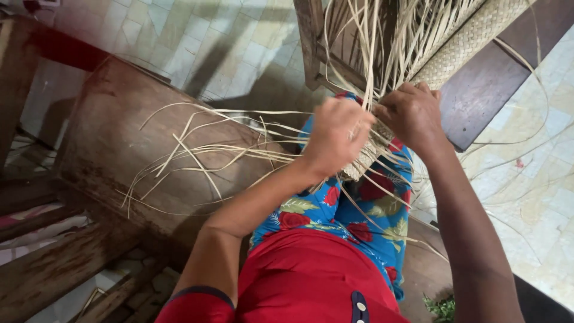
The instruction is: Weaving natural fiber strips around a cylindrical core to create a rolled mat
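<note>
My left hand (335, 134) and my right hand (411, 112) are close together over my lap, both pinching thin pale straw strips at the edge of a small woven straw piece (366, 157). Long loose strips (203, 152) fan out leftward from the weave across a wooden bench (113, 119). More strips (382, 42) rise upward behind my hands. A finished woven mat (466, 39) leans at the top right. The weave rests on my knee, on blue floral cloth (359, 209).
A worn wooden bench fills the left side, with wooden planks (54, 263) lower left. A dark wooden board (490, 90) lies at the right. Pale tiled floor (538, 179) carries stray strips. A wooden frame (311, 42) stands at the top centre.
</note>
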